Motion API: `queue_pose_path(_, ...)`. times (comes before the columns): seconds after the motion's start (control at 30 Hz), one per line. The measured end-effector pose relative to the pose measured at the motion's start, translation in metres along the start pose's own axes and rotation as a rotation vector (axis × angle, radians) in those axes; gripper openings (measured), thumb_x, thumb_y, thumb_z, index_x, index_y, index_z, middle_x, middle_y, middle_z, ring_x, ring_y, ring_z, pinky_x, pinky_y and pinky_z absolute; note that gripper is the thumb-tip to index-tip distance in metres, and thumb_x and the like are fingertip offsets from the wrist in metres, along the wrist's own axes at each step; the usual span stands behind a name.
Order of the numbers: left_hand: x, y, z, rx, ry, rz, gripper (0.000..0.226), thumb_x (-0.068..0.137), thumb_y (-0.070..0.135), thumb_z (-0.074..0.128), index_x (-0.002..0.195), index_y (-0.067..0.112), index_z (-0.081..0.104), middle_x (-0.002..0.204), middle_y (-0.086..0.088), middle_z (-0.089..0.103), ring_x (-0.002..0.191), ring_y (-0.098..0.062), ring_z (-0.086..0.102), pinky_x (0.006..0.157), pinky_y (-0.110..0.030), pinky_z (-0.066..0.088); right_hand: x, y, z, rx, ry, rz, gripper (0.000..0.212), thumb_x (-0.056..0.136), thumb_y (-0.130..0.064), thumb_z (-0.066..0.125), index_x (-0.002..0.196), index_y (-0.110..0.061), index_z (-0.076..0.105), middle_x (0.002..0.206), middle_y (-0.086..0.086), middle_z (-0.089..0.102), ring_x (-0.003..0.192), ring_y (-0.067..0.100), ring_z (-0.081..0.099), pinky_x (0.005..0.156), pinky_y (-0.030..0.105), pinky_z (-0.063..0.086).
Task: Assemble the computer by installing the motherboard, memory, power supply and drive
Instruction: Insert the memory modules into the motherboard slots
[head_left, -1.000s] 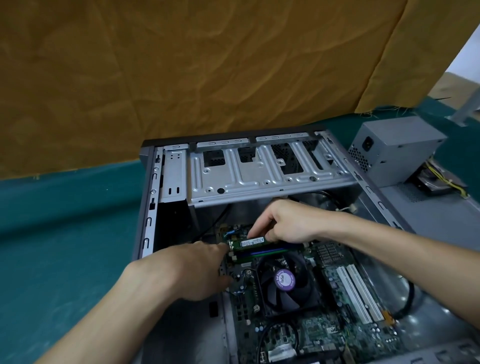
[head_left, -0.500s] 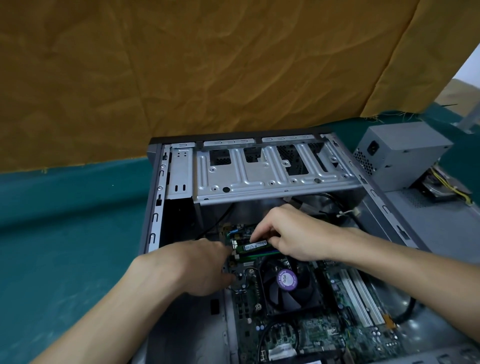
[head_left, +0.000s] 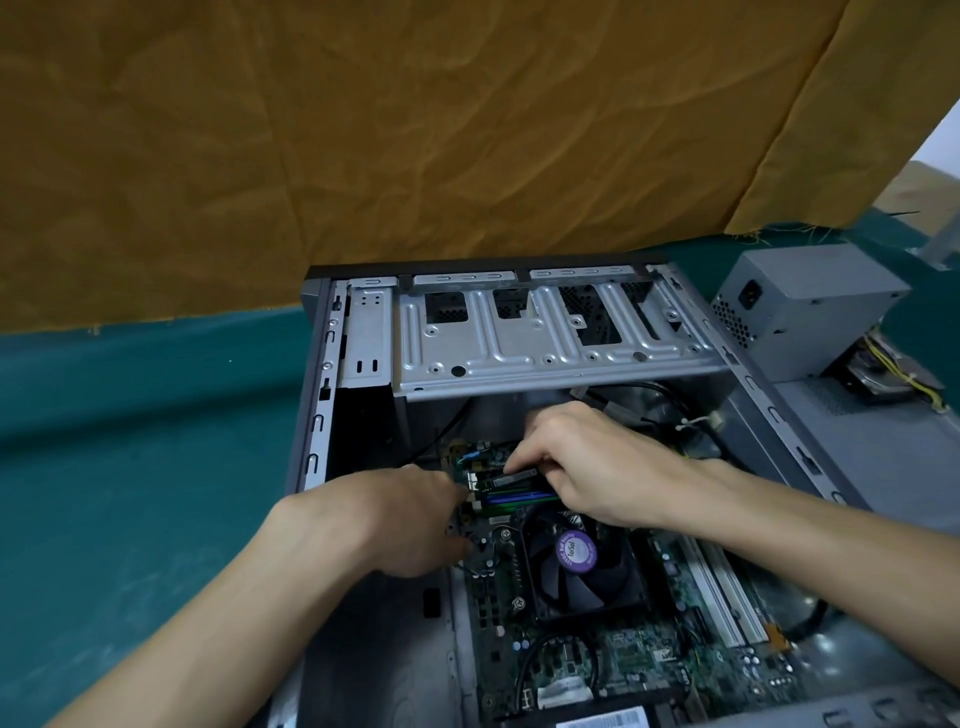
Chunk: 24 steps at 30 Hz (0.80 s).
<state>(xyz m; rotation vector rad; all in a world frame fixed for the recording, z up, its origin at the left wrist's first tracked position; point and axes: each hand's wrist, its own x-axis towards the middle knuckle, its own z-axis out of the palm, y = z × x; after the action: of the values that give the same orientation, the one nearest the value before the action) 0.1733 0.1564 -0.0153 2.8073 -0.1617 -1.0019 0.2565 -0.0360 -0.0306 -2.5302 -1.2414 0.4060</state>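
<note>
Head view, right hand (head_left: 587, 462) pinching memory stick (head_left: 511, 478), left hand (head_left: 400, 519) touching its end

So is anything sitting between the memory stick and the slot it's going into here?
Nothing visible. The memory stick sits along the slots on the motherboard, just beyond the CPU fan. The right hand holds its right part, and the left hand is at its left end. Whether it is fully seated cannot be told.

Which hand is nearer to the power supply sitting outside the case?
The right hand. It is inside the case, on the memory stick, on the side toward the power supply. The left hand is at the stick's other end, farther away.
</note>
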Motion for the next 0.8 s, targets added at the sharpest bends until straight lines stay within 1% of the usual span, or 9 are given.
queue_pose_path(0.07,0.0000,-0.0001,-0.0003,-0.003,-0.001,0.002,0.051,0.102,0.047,0.053,0.149,0.029,0.045,0.131,-0.003,0.065,0.121,-0.024,0.060,0.089,-0.026,0.042,0.0002,-0.0003,-0.0007,0.010,-0.004,-0.003,0.052,0.085,0.007,0.052,0.118,-0.024,0.076,0.104,-0.007,0.064,0.106,0.019,0.063,0.094,0.039,0.053)
queue_pose_path(0.17,-0.0002,0.0008,-0.0010,-0.006,-0.007,0.003,0.051,0.102,0.047,0.053,0.149,0.030,0.046,0.132,-0.003,0.064,0.121,-0.024,0.060,0.089,-0.026,0.042,0.0007,-0.0013,-0.0002,0.018,-0.010,-0.004,0.051,0.086,0.007,0.053,0.119,-0.024,0.076,0.104,-0.008,0.064,0.106,0.018,0.063,0.094,0.037,0.054)
queue_pose_path(0.33,-0.0007,0.0003,-0.0019,-0.003,-0.022,0.002,0.051,0.102,0.048,0.053,0.149,0.029,0.046,0.131,-0.003,0.064,0.121,-0.024,0.060,0.090,-0.027,0.043,0.0011,-0.0002,0.0004,0.010,-0.025,-0.003,0.051,0.086,0.008,0.052,0.118,-0.024,0.077,0.104,-0.006,0.065,0.103,0.019,0.064,0.089,0.038,0.055)
queue_pose_path(0.43,-0.0007,0.0005,-0.0017,-0.012,-0.027,-0.001,0.051,0.102,0.048,0.052,0.148,0.029,0.046,0.130,-0.003,0.065,0.119,-0.024,0.061,0.086,-0.026,0.040,0.0028,-0.0003,-0.0002,0.008,-0.030,0.008,0.051,0.085,0.008,0.054,0.116,-0.024,0.078,0.107,-0.003,0.070,0.103,0.017,0.066,0.088,0.035,0.055)
queue_pose_path(0.5,0.0000,0.0008,-0.0020,-0.011,-0.030,-0.001,0.049,0.102,0.048,0.051,0.147,0.028,0.047,0.128,-0.004,0.065,0.117,-0.024,0.061,0.085,-0.026,0.041,0.0046,-0.0006,-0.0025,-0.033,-0.046,0.018,0.049,0.084,0.004,0.057,0.115,-0.028,0.078,0.109,-0.005,0.073,0.103,0.016,0.067,0.085,0.030,0.054)
queue_pose_path(0.6,0.0000,-0.0001,-0.0024,-0.003,-0.029,-0.006,0.048,0.102,0.049,0.051,0.144,0.026,0.050,0.126,-0.004,0.066,0.116,-0.024,0.062,0.091,-0.029,0.046,0.0074,-0.0024,-0.0067,-0.111,-0.061,0.017,0.044,0.085,-0.002,0.062,0.111,-0.032,0.079,0.109,-0.011,0.075,0.104,0.011,0.066,0.075,0.020,0.042)
queue_pose_path(0.67,-0.0002,0.0005,-0.0023,-0.012,-0.034,-0.017,0.049,0.102,0.052,0.048,0.144,0.026,0.050,0.127,-0.004,0.066,0.116,-0.024,0.062,0.095,-0.032,0.049,0.0082,-0.0029,-0.0082,-0.115,-0.065,0.018,0.041,0.086,-0.003,0.064,0.110,-0.032,0.079,0.110,-0.011,0.075,0.105,0.011,0.067,0.075,0.021,0.043)
queue_pose_path(0.73,0.0001,0.0021,-0.0019,-0.037,-0.027,-0.034,0.047,0.103,0.055,0.043,0.139,0.026,0.054,0.124,-0.005,0.067,0.113,-0.025,0.063,0.093,-0.031,0.048,0.0086,-0.0023,-0.0088,-0.106,-0.072,0.023,0.040,0.087,-0.004,0.064,0.112,-0.032,0.078,0.112,-0.008,0.075,0.105,0.015,0.068,0.079,0.023,0.048)
queue_pose_path(0.8,0.0011,0.0037,-0.0025,-0.060,-0.003,-0.044,0.046,0.104,0.056,0.040,0.132,0.026,0.060,0.116,-0.005,0.068,0.107,-0.025,0.065,0.090,-0.031,0.048,0.0085,-0.0012,-0.0084,-0.109,-0.073,0.020,0.040,0.087,-0.004,0.065,0.113,-0.032,0.078,0.113,-0.007,0.075,0.106,0.016,0.067,0.079,0.022,0.046)
